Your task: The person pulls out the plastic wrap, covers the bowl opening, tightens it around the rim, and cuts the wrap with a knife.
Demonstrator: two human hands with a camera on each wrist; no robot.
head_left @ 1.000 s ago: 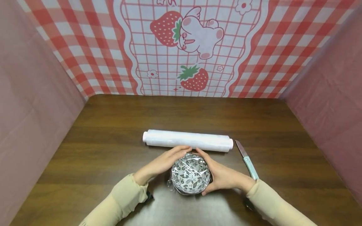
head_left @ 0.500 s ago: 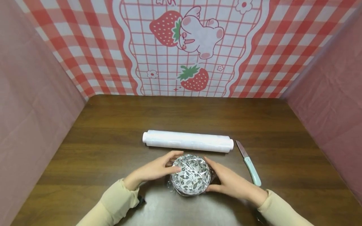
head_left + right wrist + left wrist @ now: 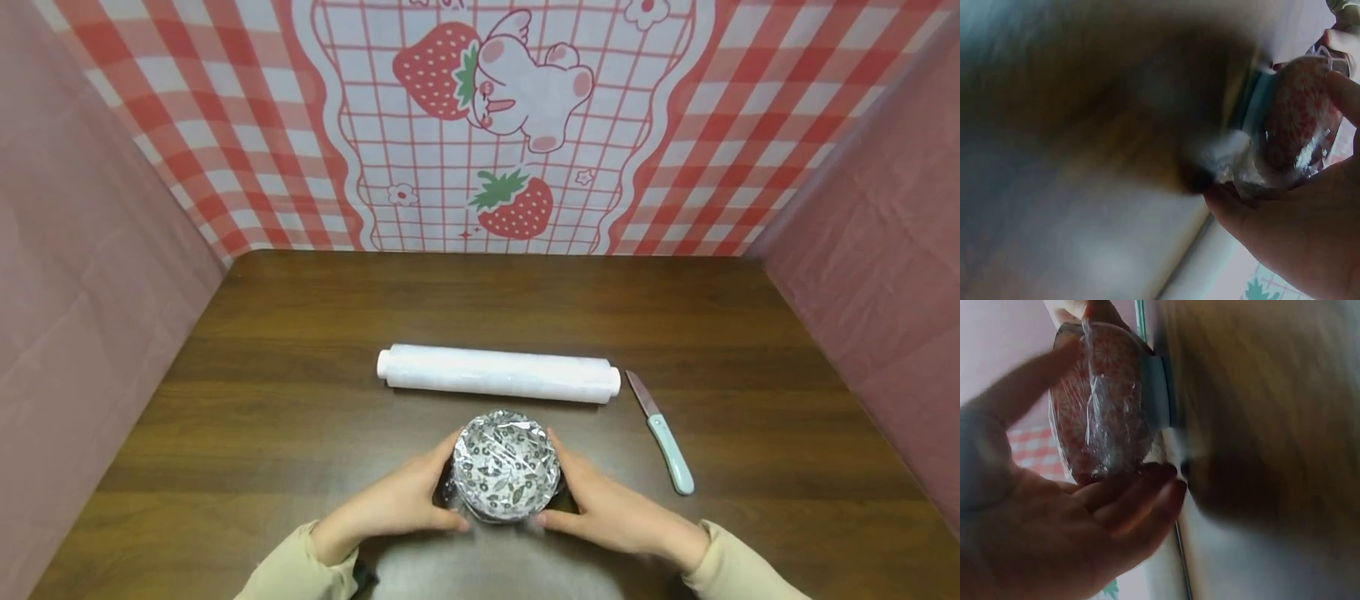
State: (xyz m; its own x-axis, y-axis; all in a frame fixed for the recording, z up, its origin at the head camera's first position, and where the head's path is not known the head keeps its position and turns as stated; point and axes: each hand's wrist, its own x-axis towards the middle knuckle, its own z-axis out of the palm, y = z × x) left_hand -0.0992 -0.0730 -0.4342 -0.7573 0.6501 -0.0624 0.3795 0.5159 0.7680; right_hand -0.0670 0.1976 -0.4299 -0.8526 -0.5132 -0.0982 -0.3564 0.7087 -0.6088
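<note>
A bowl [image 3: 506, 471] wrapped in clear plastic film stands upright on the near middle of the table, its inside printed with dark leaves and rings. From the wrists, the bowl's outside [image 3: 1110, 394] shows a reddish flower pattern under wrinkled film [image 3: 1310, 153], with a pale foot below. My left hand [image 3: 397, 500] curves round its left side, thumb at the near edge. Opposite, my right hand [image 3: 611, 504] holds the right side, fingers along the wall and thumb in front.
A white roll of cling film [image 3: 498, 372] lies crosswise just behind the bowl. To its right is a knife [image 3: 663, 442] with a pale green handle, blade pointing away. A checked strawberry cloth [image 3: 495, 125] hangs behind the wooden table [image 3: 300, 308].
Both hands have drawn nearer to the person along the bowl's sides. The left thumb has moved from over the rim to the near edge. The bowl stays about where it was.
</note>
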